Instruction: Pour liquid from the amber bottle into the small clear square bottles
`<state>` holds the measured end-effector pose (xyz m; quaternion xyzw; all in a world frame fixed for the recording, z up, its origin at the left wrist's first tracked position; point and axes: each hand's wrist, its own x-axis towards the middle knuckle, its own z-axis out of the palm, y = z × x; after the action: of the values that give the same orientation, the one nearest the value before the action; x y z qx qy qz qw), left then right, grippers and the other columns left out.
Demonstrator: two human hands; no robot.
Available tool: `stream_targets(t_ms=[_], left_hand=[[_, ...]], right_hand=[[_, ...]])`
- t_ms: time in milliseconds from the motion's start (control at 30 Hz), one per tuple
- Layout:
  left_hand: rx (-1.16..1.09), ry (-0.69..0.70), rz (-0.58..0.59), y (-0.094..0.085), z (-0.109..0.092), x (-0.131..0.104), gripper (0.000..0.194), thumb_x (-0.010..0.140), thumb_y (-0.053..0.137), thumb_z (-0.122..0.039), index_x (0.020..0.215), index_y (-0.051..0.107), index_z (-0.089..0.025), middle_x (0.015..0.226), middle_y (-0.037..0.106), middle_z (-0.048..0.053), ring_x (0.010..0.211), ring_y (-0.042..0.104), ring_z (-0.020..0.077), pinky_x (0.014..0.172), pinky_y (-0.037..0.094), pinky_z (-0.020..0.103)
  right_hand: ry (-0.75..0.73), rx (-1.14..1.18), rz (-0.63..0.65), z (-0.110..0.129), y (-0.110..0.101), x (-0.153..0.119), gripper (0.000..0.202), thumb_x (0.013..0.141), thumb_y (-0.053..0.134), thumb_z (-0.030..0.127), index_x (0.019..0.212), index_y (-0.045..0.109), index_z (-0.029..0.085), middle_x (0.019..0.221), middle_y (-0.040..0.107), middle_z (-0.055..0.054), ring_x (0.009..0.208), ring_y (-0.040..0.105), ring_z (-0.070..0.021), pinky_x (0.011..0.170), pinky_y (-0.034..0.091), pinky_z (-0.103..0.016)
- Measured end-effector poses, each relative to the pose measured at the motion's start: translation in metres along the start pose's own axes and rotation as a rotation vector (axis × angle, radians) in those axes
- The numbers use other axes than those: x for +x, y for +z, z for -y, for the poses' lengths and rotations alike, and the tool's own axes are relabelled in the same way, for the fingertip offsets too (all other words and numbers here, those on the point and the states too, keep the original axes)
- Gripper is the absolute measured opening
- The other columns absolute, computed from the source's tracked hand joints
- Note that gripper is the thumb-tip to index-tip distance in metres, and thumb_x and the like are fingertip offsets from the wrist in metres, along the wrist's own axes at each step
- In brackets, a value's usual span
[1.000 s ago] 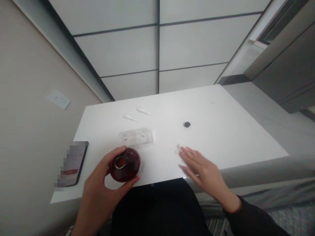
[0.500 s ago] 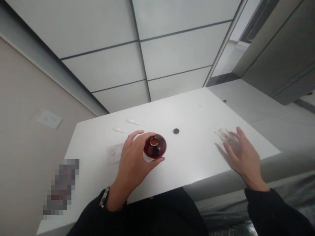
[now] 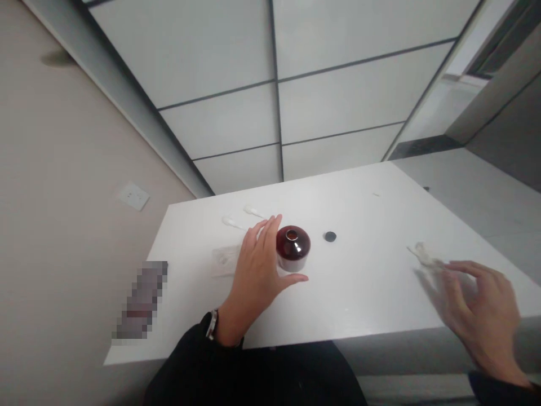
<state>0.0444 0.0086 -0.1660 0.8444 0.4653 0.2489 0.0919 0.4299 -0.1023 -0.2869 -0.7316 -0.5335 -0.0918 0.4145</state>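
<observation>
A round dark red bottle (image 3: 292,247) with an open, ringed mouth stands upright on the white table. Close against its left side is my left hand (image 3: 260,268), fingers and thumb spread apart, not wrapped round it. Toward the table's right side, my right hand (image 3: 486,307) has thumb and forefinger pinched on the end of a crumpled whitish piece (image 3: 425,258), perhaps tissue or thin plastic. A small black cap (image 3: 330,237) lies to the right of the bottle.
Two white spoon-like or dropper-like items (image 3: 252,211) lie behind my left hand. A clear flat packet (image 3: 224,262) is partly covered by that hand. The white table (image 3: 363,293) meets panelled doors behind; a pixelated object (image 3: 141,299) rests at the left.
The view has shifted, moving the scene to the right. My left hand has opened away from the bottle, which now stands on the table. My right hand has drawn back toward the crumpled piece's near end.
</observation>
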Motion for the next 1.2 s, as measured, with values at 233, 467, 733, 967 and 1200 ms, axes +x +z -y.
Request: stream_targets(t_ms=[233, 467, 733, 967, 1200], left_hand=[[-0.078, -0.286, -0.185, -0.036, 0.074, -0.076, 0.1, 0.088, 0.085, -0.054, 0.166, 0.028, -0.028, 0.171, 0.043, 0.021, 0.16, 0.043, 0.0407, 0.13, 0.038, 0.066], [-0.278, -0.408, -0.03, -0.029, 0.115, -0.094, 0.068, 0.089, 0.081, -0.042, 0.149, 0.053, -0.026, 0.155, 0.064, 0.015, 0.149, 0.059, 0.0338, 0.128, 0.043, 0.061], [-0.28, -0.459, 0.005, -0.034, 0.097, -0.159, 0.067, 0.082, 0.089, -0.037, 0.143, 0.061, -0.032, 0.143, 0.074, 0.009, 0.136, 0.071, 0.0341, 0.117, 0.058, 0.056], [-0.449, -0.338, 0.156, -0.006, 0.053, -0.147, 0.087, 0.073, 0.1, -0.026, 0.147, 0.056, -0.034, 0.149, 0.072, 0.007, 0.138, 0.07, 0.0319, 0.118, 0.059, 0.05], [-0.502, -0.366, 0.143, 0.022, 0.033, -0.126, 0.088, 0.071, 0.102, -0.045, 0.145, 0.057, -0.028, 0.143, 0.075, 0.011, 0.132, 0.073, 0.0354, 0.112, 0.062, 0.052]], right_hand=[[0.058, 0.156, -0.245, 0.045, -0.004, 0.007, 0.032, 0.089, 0.068, 0.053, 0.066, 0.055, 0.037, 0.071, 0.058, -0.006, 0.08, 0.066, -0.0402, 0.084, 0.052, -0.073], [-0.038, 0.564, 0.271, 0.156, 0.048, 0.011, 0.032, 0.095, 0.073, 0.054, 0.116, 0.068, 0.03, 0.134, 0.072, -0.011, 0.128, 0.07, -0.0327, 0.11, 0.057, -0.06], [-0.012, 0.775, 0.802, 0.196, 0.106, 0.026, 0.094, 0.077, 0.091, 0.063, 0.151, 0.046, 0.028, 0.159, 0.057, -0.019, 0.144, 0.06, -0.0354, 0.117, 0.054, -0.06], [0.035, 0.663, 0.785, 0.189, 0.095, 0.023, 0.074, 0.072, 0.095, 0.055, 0.13, 0.063, 0.021, 0.131, 0.073, -0.016, 0.119, 0.074, -0.0322, 0.104, 0.061, -0.056], [-0.12, 0.581, 0.712, 0.179, 0.04, 0.009, 0.067, 0.08, 0.089, 0.052, 0.136, 0.063, 0.027, 0.134, 0.077, -0.014, 0.124, 0.075, -0.0342, 0.108, 0.06, -0.055]])
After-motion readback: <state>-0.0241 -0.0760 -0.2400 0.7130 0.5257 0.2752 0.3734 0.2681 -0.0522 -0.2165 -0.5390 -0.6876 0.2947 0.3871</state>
